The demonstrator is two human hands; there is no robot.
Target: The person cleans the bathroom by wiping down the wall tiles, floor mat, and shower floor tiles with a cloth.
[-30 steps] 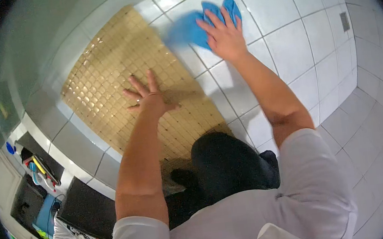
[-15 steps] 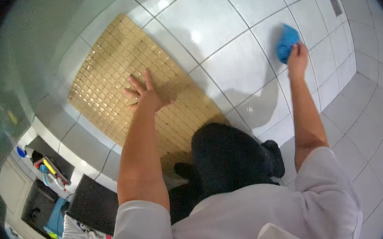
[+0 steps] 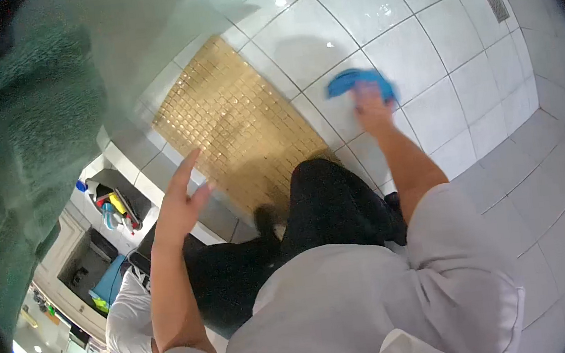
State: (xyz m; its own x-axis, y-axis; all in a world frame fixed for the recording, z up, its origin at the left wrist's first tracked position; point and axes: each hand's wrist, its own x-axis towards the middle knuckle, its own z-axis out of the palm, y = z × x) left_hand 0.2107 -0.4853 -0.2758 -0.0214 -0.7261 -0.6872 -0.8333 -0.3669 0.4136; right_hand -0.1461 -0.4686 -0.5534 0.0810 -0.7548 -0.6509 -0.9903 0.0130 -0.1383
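Observation:
My right hand (image 3: pixel 371 104) presses a blue cloth (image 3: pixel 345 83) against the white floor tiles (image 3: pixel 390 51); both are blurred, and the cloth spreads out beyond the fingers. Over the left edge of a tan mat with a raised square pattern (image 3: pixel 248 111) is my left hand (image 3: pixel 183 204), lifted, with thumb and fingers apart and nothing in it. The mat lies flat on the wet-looking tiles, and my dark-clad knee (image 3: pixel 321 183) rests at its near end.
A floor drain (image 3: pixel 497 7) sits at the upper right. On the left are a glass panel with a green towel (image 3: pixel 48 111) behind it, a dark caddy of cleaning tools (image 3: pixel 120 206), and a person in a white shirt (image 3: pixel 128 317).
My left hand has come up off the mat and back toward me. My right hand has moved left with the blue cloth, which is now spread out on the tiles. My view has shifted.

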